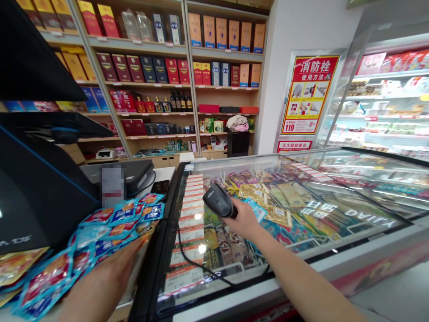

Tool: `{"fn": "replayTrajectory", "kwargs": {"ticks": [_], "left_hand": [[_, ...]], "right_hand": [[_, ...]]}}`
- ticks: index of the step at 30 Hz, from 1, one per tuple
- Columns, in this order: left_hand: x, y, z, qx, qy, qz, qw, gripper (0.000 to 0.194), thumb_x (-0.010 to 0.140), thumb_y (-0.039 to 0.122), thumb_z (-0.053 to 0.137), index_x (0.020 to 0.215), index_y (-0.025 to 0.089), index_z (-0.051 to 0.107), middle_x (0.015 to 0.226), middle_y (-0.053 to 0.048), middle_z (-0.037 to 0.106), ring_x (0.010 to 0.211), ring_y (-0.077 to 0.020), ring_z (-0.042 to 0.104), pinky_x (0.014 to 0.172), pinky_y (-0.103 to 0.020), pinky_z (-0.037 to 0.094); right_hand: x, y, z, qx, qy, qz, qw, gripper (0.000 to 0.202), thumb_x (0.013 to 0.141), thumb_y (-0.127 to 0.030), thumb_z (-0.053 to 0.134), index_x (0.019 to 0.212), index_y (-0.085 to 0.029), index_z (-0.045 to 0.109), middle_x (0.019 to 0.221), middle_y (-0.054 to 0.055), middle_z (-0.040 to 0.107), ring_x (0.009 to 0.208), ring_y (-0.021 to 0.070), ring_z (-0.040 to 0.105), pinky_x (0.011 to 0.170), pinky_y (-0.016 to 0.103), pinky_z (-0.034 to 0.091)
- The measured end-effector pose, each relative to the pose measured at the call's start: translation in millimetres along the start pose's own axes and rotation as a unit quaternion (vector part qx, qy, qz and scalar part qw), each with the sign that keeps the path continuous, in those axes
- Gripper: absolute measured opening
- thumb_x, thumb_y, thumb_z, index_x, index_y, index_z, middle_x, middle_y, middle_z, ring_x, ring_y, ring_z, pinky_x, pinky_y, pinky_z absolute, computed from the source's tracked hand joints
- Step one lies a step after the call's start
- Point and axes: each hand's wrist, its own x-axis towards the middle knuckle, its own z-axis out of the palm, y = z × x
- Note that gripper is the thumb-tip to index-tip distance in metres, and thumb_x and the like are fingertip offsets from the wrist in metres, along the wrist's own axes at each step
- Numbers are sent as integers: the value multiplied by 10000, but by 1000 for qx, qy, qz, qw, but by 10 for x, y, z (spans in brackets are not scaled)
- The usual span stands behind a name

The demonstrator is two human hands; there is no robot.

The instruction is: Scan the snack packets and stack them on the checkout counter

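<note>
A black handheld barcode scanner [218, 201] is gripped in my right hand [245, 220], held above the glass top of a chest freezer [360, 176]. Its head points to the upper left. Just behind that hand shows a light-blue packet [256, 210]; whether it lies under the glass I cannot tell. My left hand [110, 273], smeared by motion, is at the right side of a pile of small blue-edged snack packets [50, 277] on the counter. Its fingers reach toward an orange-brown packet [147, 228], and their grip is unclear.
A dark checkout terminal [36, 192] stands at the left. Behind the packets sits a black device [139, 172]. The scanner's cable [182, 248] loops over the freezer's glass. Shelves [147, 85] of boxed bottles line the back wall, and a lit display cooler [385, 103] is at the right.
</note>
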Motion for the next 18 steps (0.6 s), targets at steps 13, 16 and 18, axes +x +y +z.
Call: {"fn": "replayTrajectory", "kwargs": {"ticks": [13, 16, 18], "left_hand": [[442, 1127, 524, -524, 91, -347, 772, 139, 786, 71, 545, 848, 162, 630, 930, -43, 698, 885, -155, 674, 702, -247, 604], [606, 1208, 773, -593, 67, -397, 697, 231, 785, 10, 517, 936, 149, 623, 937, -59, 700, 861, -144, 676, 680, -228, 598], [718, 1233, 904, -634, 44, -426, 643, 278, 812, 14, 471, 1013, 140, 616, 921, -77, 699, 840, -145, 679, 673, -238, 597]], "right_hand": [[35, 10, -93, 84, 46, 34, 995, 182, 717, -300, 643, 866, -196, 636, 763, 24, 676, 658, 159, 568, 630, 238, 435], [39, 21, -101, 102, 47, 27, 993, 177, 728, -302, 626, 869, -195, 634, 768, 25, 670, 667, 161, 564, 645, 242, 448], [41, 22, -103, 101, 40, 21, 994, 169, 733, -294, 611, 869, -197, 633, 760, 22, 663, 669, 162, 562, 658, 247, 454]]}}
